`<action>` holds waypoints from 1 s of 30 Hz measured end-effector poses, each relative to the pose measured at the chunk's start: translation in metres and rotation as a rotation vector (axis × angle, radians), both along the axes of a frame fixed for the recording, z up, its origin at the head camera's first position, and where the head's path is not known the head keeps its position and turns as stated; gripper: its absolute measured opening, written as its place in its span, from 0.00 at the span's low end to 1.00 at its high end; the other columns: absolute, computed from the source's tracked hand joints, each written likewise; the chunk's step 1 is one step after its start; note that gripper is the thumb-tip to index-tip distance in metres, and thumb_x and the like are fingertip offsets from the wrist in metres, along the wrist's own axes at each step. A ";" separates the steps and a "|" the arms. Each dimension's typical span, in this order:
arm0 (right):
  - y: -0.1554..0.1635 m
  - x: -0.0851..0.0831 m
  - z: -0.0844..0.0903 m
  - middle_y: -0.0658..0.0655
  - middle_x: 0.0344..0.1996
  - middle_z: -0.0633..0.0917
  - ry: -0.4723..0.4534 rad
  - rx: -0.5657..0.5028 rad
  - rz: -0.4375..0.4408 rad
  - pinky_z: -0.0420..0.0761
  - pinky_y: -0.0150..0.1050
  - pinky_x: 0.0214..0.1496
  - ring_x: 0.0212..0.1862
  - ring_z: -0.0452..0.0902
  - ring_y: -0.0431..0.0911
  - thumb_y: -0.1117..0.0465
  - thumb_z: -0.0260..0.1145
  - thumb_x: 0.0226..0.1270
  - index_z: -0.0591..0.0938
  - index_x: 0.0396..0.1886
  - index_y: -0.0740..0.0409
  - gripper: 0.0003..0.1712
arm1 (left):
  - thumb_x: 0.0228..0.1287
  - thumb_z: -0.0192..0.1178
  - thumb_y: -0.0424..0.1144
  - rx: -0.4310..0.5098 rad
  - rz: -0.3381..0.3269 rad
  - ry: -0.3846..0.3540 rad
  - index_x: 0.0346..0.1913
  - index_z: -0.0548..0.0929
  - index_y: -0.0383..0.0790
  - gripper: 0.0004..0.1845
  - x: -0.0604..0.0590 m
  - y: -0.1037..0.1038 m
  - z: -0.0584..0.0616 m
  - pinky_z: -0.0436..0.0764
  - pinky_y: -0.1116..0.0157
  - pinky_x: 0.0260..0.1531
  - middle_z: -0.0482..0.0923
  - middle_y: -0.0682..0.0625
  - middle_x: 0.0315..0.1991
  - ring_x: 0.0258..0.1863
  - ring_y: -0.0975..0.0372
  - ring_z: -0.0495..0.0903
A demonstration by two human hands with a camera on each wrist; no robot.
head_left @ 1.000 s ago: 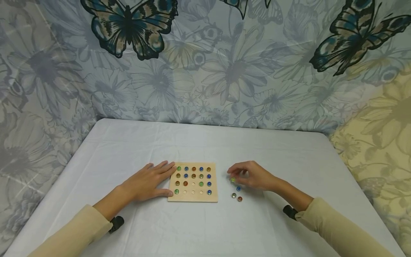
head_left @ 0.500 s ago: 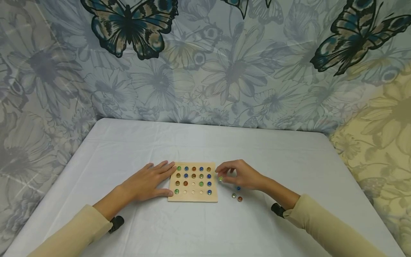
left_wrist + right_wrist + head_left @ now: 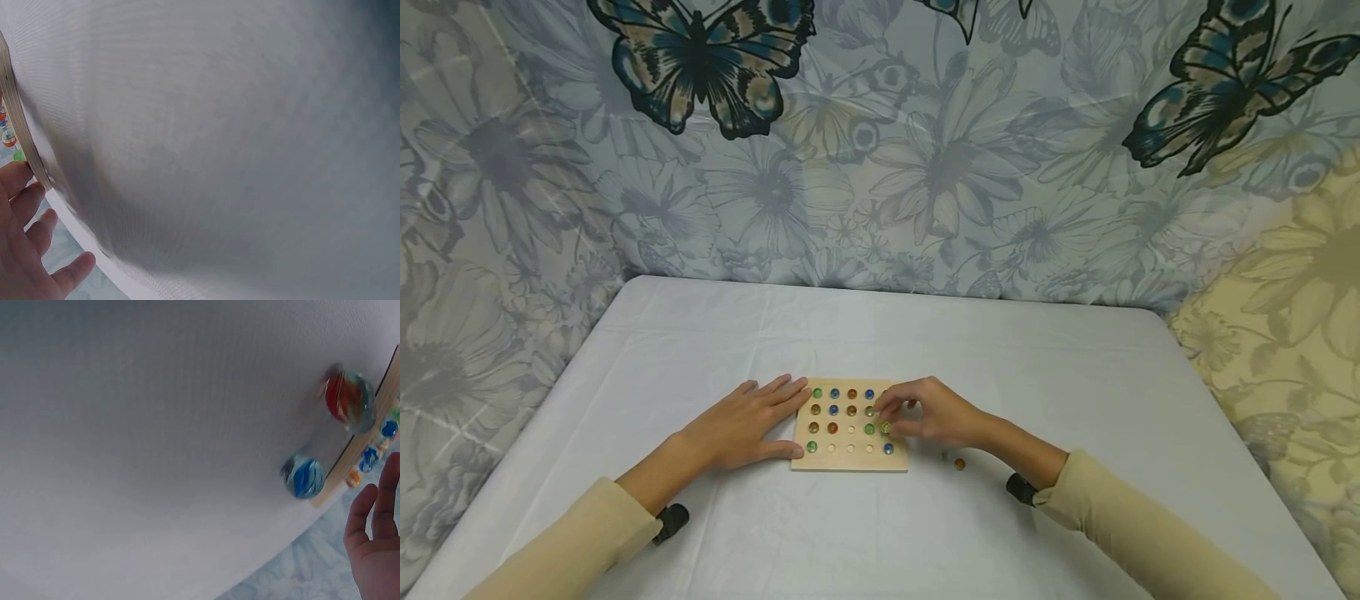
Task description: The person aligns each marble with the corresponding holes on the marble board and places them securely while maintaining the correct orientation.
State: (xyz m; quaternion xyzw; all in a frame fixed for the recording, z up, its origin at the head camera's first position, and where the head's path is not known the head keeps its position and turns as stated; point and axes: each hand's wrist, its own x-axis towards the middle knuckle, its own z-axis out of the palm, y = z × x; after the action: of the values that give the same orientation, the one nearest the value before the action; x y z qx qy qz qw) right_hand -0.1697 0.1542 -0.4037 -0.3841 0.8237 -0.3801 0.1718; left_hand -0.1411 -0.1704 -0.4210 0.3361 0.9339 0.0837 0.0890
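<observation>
A pale wooden board point(image 3: 850, 467) holds rows of glass marbles in green, blue, amber and red-brown, along with some bare hollows. My left hand point(image 3: 737, 432) lies along its left edge with fingers spread, fingertips and thumb on the rim. In the left wrist view, the left fingers point(image 3: 28, 203) are at the board's edge. Over the board's right side, my right hand point(image 3: 936, 412) pinches a yellow-green marble point(image 3: 885, 428) between thumb and fingers. It covers some of the right column. In the right wrist view, the right fingers point(image 3: 382, 500) appear at the board, their tips partly cut off.
Loose marbles lie right of the board: a red-brown one point(image 3: 959, 464) and a clear one partly behind the right wrist. The right wrist view also shows a blue marble point(image 3: 304, 477) on the white cloth point(image 3: 737, 533). A butterfly-patterned curtain point(image 3: 880, 183) borders the table.
My right hand has moved left with the yellow-green marble, from beside the loose marbles to over the board's right columns. The left hand has stayed in place.
</observation>
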 end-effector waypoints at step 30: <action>-0.023 0.009 -0.007 0.46 0.40 0.88 0.021 0.028 0.072 0.78 0.38 0.53 0.45 0.81 0.36 0.68 0.74 0.61 0.86 0.47 0.57 0.14 | 0.66 0.50 0.71 -0.012 0.001 0.006 0.78 0.60 0.45 0.46 -0.001 -0.001 -0.003 0.61 0.39 0.66 0.54 0.49 0.78 0.76 0.50 0.54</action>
State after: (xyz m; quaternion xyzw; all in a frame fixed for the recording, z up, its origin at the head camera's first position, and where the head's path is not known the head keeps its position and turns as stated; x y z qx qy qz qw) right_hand -0.1611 0.1315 -0.4112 -0.4151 0.8164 -0.3579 0.1823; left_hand -0.1425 -0.1715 -0.4238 0.3354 0.9348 0.0770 0.0883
